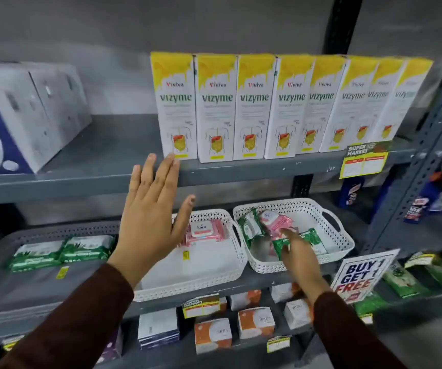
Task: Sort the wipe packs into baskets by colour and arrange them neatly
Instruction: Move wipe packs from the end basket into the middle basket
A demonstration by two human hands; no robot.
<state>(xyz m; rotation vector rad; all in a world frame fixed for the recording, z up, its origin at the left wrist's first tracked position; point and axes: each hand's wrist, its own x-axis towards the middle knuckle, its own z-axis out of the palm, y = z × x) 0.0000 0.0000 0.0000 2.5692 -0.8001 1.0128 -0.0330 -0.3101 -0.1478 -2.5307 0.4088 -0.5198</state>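
Right hand (298, 251) down in the right basket (345, 235) grabbing a green pack (281, 247), pink packs (277, 222) just behind, left hand (152, 209) spread, holding nothing.

Even, fairly dim indoor light with no harsh glare; its source is out of view. Soft shadows sit under the upper shelf (241, 171). Wide-angle distortion bends the shelves and tilts the shelf post (427, 155) at the right edge. The white boxes (22, 115) at the left edge are smeared, and the right hand (298, 253) is blurred.
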